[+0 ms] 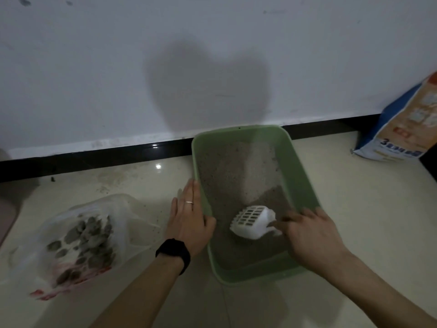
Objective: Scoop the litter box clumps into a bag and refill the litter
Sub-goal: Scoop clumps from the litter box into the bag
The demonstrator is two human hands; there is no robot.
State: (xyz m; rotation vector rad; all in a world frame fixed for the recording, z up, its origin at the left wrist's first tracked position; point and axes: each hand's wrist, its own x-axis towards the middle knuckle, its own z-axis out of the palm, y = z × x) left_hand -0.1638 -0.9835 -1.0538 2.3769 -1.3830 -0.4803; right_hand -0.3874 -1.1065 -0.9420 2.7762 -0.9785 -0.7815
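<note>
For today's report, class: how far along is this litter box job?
Done: many clumps lie in the plastic bag. In hand: left hand rests on the green litter box; right hand is at the white scoop in the litter. Left: refilling; the litter sack leans untouched by the wall.

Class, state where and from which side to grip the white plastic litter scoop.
Take the white plastic litter scoop by its handle, from the near right: that end points toward the right hand, and the slotted head faces away.
</note>
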